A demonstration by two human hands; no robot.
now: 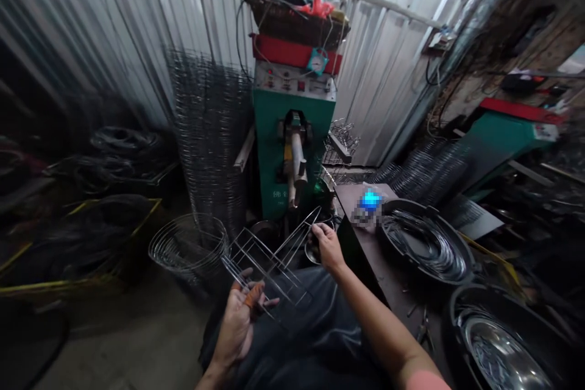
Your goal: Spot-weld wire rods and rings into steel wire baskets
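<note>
A wire frame (267, 262) of thin metal rods is held above my lap, in front of the green machine (297, 103). My left hand (240, 317) grips its lower left side, with orange wrapping on some fingers. My right hand (326, 247) pinches the frame's upper right end between thumb and fingers. The machine's metal electrode arms (298, 161) stick out beyond the frame, not touching it.
Tall stacks of wire frames (210, 134) stand left of the machine, with wire rings (187, 244) below them. On the bench (365, 256) at right are a black tray (425, 244) of wire pieces, pliers (425, 332) and a metal bowl (503, 356).
</note>
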